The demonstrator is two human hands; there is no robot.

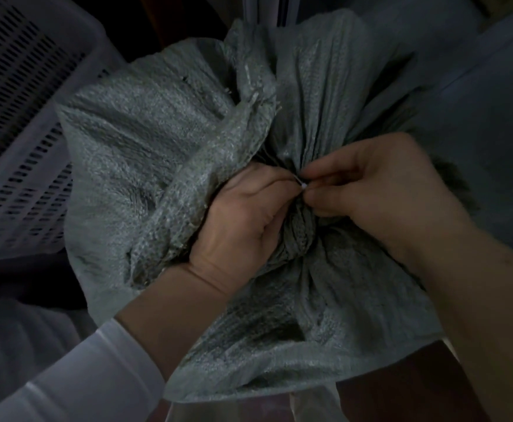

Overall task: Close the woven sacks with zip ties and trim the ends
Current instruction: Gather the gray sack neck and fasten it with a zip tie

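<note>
A grey woven sack (145, 141) fills the middle of the head view, its mouth gathered into a bunched neck. My left hand (243, 217) grips that bunched neck from the left, fingers curled round the cloth. A thin white zip tie (303, 185) runs round the neck, its small head showing between my hands. My right hand (367, 184) pinches the zip tie at that head between thumb and fingertips. Most of the tie's strap is hidden in the folds.
A white slotted plastic crate (26, 123) stands at the left, touching the sack. Grey-blue surfaces (477, 102) lie at the back right. The scene is dim. A pale sheet (20, 336) lies at the lower left.
</note>
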